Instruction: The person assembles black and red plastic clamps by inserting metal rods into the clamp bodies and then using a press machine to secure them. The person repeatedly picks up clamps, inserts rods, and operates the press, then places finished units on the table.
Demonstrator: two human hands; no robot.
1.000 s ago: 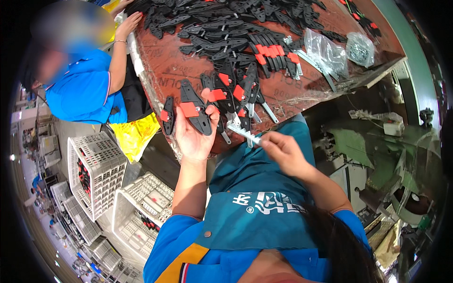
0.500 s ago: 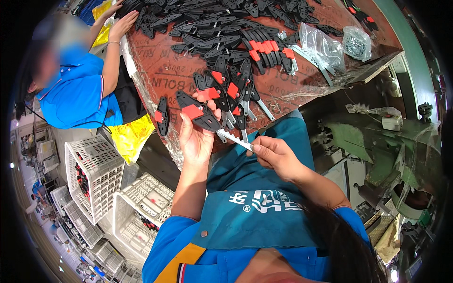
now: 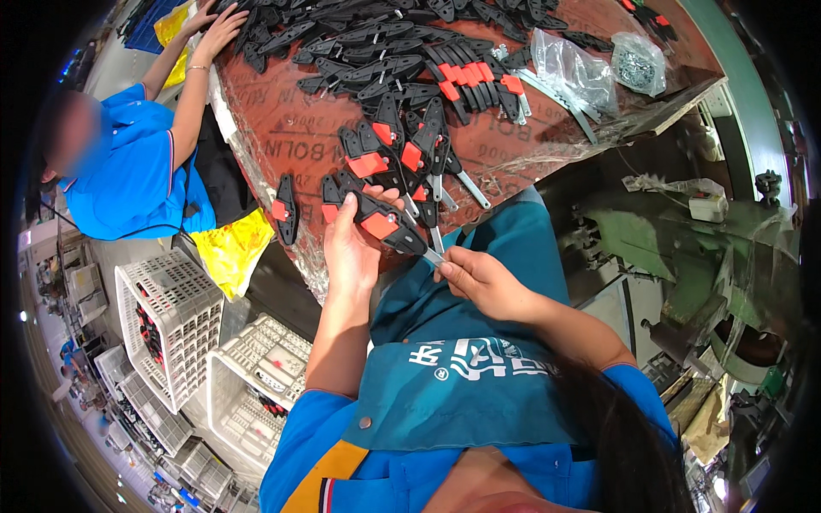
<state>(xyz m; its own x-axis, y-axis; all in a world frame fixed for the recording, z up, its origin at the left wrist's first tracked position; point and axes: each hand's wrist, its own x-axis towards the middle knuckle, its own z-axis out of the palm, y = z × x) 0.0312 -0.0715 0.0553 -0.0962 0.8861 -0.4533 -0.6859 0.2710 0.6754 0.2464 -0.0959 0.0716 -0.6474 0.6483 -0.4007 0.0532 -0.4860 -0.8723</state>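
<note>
My left hand [image 3: 352,244] grips a black tool handle with an orange slider [image 3: 383,224], held just off the near edge of the brown worktable [image 3: 295,141]. My right hand [image 3: 475,278] pinches a thin metal blade [image 3: 434,255] whose far end meets the end of that handle. Finished black and orange handles with blades out [image 3: 410,154] lie in a cluster on the table just beyond my hands. One more handle [image 3: 284,208] lies alone to the left.
Rows of black handle parts [image 3: 376,47] cover the far table, with clear plastic bags [image 3: 590,68] at the right. A co-worker in blue [image 3: 128,171] reaches onto the table at the left. White slotted crates [image 3: 167,321] stand on the floor; a green machine [image 3: 684,248] stands to the right.
The blade has gone further into the handle as my right hand closed in on my left. Both hands have shifted slightly toward me, off the table edge.
</note>
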